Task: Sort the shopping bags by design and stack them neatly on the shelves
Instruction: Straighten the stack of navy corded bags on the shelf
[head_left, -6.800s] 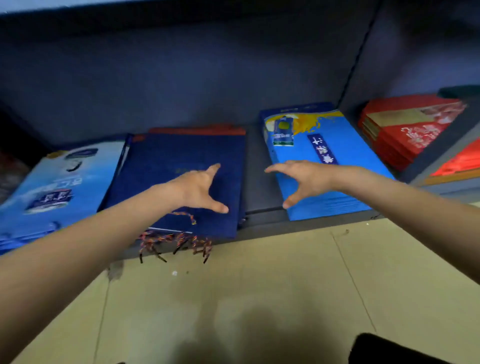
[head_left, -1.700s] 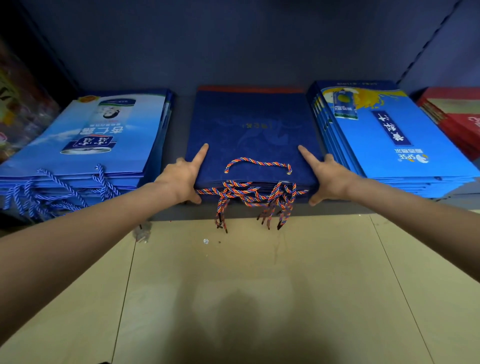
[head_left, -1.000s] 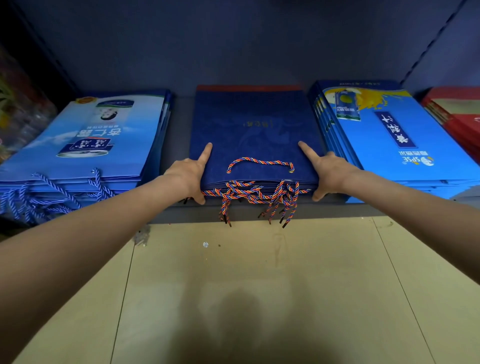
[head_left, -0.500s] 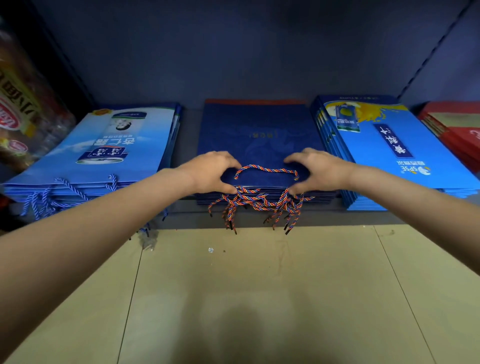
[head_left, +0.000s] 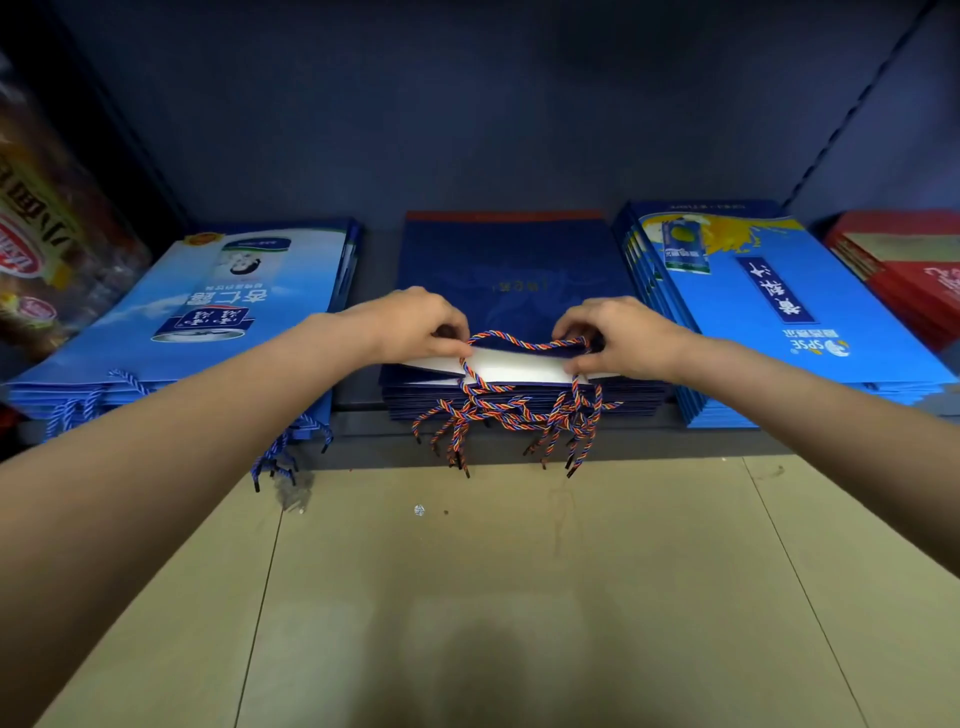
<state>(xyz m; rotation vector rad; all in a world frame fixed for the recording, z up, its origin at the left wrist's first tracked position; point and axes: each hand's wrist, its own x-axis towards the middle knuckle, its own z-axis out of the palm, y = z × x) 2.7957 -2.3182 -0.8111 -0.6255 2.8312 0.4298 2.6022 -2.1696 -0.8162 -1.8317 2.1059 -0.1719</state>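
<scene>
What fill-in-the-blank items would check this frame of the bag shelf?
1. Both hands pinch the mouth of the top ____ blue bag.
2. The left hand and right hand hold it open, showing a ____ inside.
3. The red bags lie at the far ____.

Missing: dark; white; right

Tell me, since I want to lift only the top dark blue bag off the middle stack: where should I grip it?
Likely the top dark blue bag by its front mouth edge, from the aisle side. That edge overhangs toward you, and left hand and right hand already pinch it apart, showing white lining.
</scene>
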